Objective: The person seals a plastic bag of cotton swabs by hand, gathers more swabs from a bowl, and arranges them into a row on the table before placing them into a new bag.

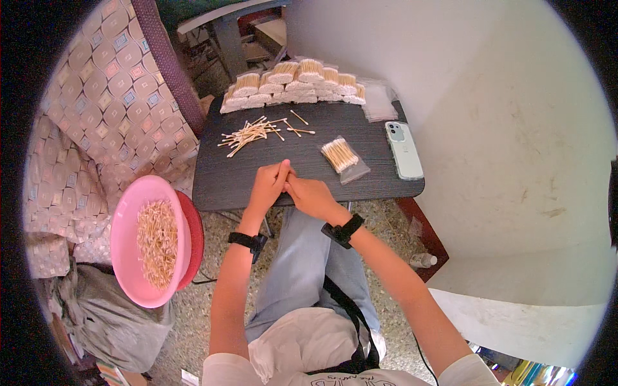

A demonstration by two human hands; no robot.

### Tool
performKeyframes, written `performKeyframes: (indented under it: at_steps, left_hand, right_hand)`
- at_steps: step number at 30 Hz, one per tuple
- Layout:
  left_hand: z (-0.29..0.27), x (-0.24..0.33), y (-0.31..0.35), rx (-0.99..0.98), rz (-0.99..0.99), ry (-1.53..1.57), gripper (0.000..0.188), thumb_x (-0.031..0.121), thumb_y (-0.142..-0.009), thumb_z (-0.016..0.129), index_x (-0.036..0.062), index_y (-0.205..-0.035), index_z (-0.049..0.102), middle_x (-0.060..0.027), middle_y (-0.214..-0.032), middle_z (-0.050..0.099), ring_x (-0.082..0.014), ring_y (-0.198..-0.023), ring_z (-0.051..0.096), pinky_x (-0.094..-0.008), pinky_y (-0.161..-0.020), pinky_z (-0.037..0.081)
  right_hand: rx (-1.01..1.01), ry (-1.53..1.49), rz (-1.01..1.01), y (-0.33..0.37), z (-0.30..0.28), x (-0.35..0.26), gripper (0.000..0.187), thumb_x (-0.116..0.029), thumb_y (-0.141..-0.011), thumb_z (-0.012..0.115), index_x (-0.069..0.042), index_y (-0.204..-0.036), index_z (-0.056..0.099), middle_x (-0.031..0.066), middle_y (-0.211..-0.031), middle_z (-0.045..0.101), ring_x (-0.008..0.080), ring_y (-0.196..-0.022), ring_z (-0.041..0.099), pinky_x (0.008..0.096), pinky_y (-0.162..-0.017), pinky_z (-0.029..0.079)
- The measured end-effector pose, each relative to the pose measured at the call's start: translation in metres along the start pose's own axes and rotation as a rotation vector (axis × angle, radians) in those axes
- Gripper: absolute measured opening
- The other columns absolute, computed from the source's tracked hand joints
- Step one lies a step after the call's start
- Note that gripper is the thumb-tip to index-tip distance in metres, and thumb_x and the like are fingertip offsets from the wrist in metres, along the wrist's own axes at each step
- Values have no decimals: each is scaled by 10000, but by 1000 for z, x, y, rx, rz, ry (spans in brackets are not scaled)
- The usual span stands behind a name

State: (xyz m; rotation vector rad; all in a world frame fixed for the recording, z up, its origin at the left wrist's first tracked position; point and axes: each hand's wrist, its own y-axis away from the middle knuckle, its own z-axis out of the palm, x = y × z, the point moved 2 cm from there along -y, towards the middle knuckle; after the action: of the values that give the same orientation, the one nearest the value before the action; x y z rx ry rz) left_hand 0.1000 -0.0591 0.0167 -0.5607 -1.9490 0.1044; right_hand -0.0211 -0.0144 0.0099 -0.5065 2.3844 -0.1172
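Observation:
My left hand [271,182] and my right hand [311,195] are closed together at the near edge of the dark table [380,167]. Their fingers meet, and nothing shows between them. Just beyond my hands, to the right, is a clear plastic bag of cotton swabs [340,154], its empty end toward me. A loose pile of cotton swabs [250,135] lies scattered on the left half of the tabletop. Along the far edge, several packed bags of cotton swabs [293,80] are stacked in a long heap.
Flat empty clear bags [380,103] sit at the far right, with a pale phone [404,151] nearer me. A pink basin [129,257] full of swabs rests on a red stool [194,238] at my left. A wall [502,148] stands close on the right.

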Motion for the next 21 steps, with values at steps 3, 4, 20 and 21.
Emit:
performKeyframes:
  at_steps: [3, 4, 20, 21]
  left_hand:
    - [-7, 1, 5, 70, 67, -66, 421, 273, -952, 457, -29, -700, 605, -134, -613, 583, -246, -473, 544, -341, -488, 421]
    - [-6, 3, 5, 91, 105, -89, 410, 256, -944, 472, -22, -665, 587, -137, -624, 585, -275, -470, 539, -353, -483, 421]
    - [4, 54, 20, -19, 733, -497, 342, 154, -867, 553, 51, -541, 549, -92, -525, 544, -282, -490, 529, -394, -505, 445]
    - [11, 56, 19, -73, 684, -499, 297, 170, -869, 558, 43, -601, 566, -102, -590, 561, -289, -559, 548, -395, -546, 452]
  right_hand:
    - [-20, 33, 34, 2, 1, -11, 298, -268, -955, 359, -13, -1022, 499, 218, -790, 628, 403, -712, 609, 522, -587, 463]
    - [-13, 35, 35, 3, 2, -7, 298, -268, -955, 359, -13, -1022, 499, 218, -790, 628, 403, -712, 609, 522, -587, 463]
    - [-401, -1112, 316, 52, -40, -3, 325, -340, -977, 422, -50, -884, 535, -41, -624, 399, 67, -528, 357, 253, -481, 318]
    - [-354, -1134, 367, 57, -41, 1, 321, -333, -980, 416, -52, -870, 525, -38, -629, 410, 71, -531, 365, 252, -484, 328]
